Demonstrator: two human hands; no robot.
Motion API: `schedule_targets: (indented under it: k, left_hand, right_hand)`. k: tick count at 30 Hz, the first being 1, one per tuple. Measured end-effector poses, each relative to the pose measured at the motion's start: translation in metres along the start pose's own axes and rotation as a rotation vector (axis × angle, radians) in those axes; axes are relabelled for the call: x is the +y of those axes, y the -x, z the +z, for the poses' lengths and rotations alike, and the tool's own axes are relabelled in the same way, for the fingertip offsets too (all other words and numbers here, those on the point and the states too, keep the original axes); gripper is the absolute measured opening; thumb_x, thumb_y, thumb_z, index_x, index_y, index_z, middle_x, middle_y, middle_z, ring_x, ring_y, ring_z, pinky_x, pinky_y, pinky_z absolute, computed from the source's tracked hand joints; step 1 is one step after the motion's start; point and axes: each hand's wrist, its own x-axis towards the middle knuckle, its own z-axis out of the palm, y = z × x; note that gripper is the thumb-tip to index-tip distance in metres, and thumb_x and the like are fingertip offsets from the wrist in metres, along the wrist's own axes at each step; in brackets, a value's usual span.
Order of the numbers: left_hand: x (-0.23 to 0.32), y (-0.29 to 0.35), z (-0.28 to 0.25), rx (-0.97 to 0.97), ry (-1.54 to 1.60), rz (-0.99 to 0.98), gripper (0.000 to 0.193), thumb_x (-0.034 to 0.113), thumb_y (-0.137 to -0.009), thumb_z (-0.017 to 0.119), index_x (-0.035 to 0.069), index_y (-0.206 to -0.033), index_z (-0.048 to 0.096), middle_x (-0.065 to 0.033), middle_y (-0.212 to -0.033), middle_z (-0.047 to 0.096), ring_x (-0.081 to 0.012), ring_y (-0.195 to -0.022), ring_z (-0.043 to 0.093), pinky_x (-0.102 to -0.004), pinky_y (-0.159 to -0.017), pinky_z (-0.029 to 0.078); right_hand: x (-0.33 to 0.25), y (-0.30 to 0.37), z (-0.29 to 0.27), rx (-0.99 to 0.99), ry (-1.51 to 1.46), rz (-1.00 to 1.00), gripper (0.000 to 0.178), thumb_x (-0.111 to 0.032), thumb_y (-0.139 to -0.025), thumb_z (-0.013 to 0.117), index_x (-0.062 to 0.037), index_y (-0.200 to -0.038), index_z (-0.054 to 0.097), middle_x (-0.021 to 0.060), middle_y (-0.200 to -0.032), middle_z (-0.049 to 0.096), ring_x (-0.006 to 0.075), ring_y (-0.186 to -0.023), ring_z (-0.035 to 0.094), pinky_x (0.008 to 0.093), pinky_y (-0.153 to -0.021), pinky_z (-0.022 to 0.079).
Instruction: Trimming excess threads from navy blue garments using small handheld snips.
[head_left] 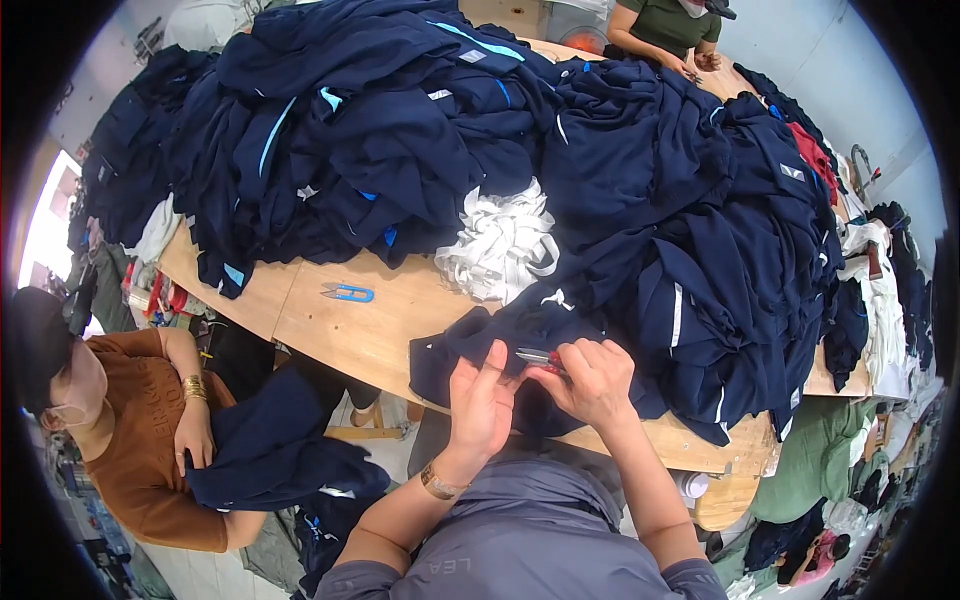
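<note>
In front of me, a navy garment (450, 345) lies spread at the table's near edge, part of it under and between my hands. My left hand (481, 408) is at this cloth, thumb raised and the other fingers curled around a fold of it; the fingertips are partly hidden. Closed around a small pair of thread snips (536, 357) is my right hand (595, 384). The snips have metal blades pointing left toward my left thumb, and a bit of red shows at their grip.
Large heaps of navy garments (330, 150) cover much of the wooden table (330, 325). White strips (500, 240) lie piled in the middle, with blue thread snips (348, 293) to their left. One person (150, 420) sits at left holding navy cloth; another (670, 35) stands across the table.
</note>
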Motion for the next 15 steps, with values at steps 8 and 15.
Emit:
schedule_targets:
  k: [8, 15]
  left_hand:
    - [-0.003, 0.0, 0.004, 0.022, -0.026, 0.053, 0.014, 0.014, -0.095, 0.047, 0.006, -0.104, 0.052, -0.0058, -0.101, 0.061, -0.0136, -0.091, 0.061, -0.0304, -0.079, 0.051]
    - [-0.017, -0.007, -0.011, -0.001, -0.059, 0.142, 0.021, 0.007, -0.091, 0.054, 0.006, -0.111, 0.051, -0.0043, -0.104, 0.06, -0.0139, -0.095, 0.058, -0.0348, -0.085, 0.05]
  right_hand:
    - [-0.004, 0.01, 0.009, 0.055, -0.483, 0.457, 0.028, -0.025, -0.076, 0.072, -0.0041, -0.076, 0.054, 0.0013, -0.056, 0.049, 0.012, -0.043, 0.042, 0.0242, -0.042, 0.031]
    - [-0.025, -0.001, 0.015, 0.148, -0.6, 0.488, 0.015, 0.001, -0.076, 0.066, -0.0002, -0.09, 0.061, 0.0003, -0.062, 0.057, 0.0032, -0.05, 0.048, 0.0175, -0.045, 0.035]
